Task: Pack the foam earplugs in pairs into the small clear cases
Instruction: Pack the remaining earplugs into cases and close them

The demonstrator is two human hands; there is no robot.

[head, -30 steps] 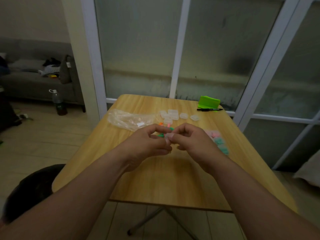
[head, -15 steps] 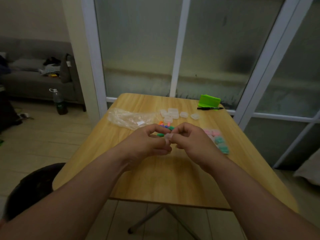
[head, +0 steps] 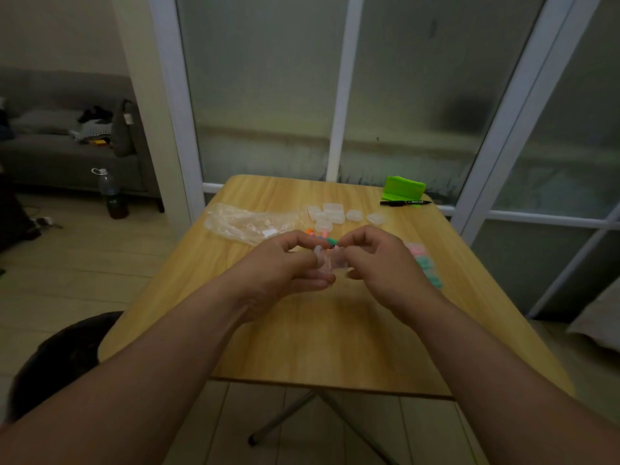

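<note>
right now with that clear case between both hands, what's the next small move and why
Probably tuck the green earplug beside the right hand into the clear case that it and the left hand both pinch; its contents can't be seen.

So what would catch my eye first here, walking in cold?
The left hand and the right hand meet over the middle of the wooden table, pinching a small clear case between them. Just behind them lie bright loose earplugs and a cluster of empty cases. A vivid green object sits at the table's far right corner.
</note>
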